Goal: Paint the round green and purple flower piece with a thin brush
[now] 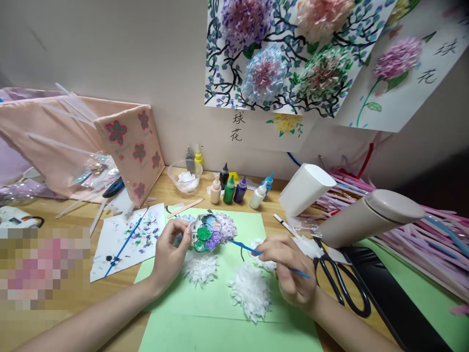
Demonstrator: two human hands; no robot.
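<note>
Palette (203,233) pinched in left hand (172,247) near far edge of green sheet (220,337); brush (244,246) gripped in right hand (291,266); white pompom (251,292) could be stained if palette is tilted.

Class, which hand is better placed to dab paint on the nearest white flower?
Probably the right hand: it holds a blue brush and is nearer that white flower, while the left hand grips the paint palette.
</note>
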